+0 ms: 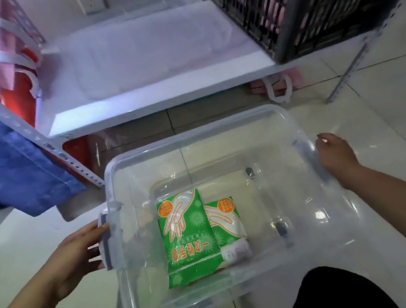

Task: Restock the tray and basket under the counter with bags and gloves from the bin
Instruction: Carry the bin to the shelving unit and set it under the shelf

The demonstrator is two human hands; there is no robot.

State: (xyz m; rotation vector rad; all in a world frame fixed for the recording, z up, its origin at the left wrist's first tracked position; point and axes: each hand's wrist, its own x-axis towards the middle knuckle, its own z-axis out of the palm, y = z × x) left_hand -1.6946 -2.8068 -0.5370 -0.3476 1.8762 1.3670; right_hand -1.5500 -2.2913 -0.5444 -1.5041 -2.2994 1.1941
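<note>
Fingers of both hands grip clear bin (125, 164) handles over tiled floor (383, 92), w/ white shelf (162, 91) ahead.

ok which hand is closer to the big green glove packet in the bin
Left. The left hand grips the latch handle on the clear bin, just left of the big green glove packet. The right hand holds the opposite rim, farther off beyond the smaller packet.

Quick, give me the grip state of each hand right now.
Left hand: grips the bin's left latch handle.
Right hand: rests on the bin's right rim; grip cannot be told.
</note>
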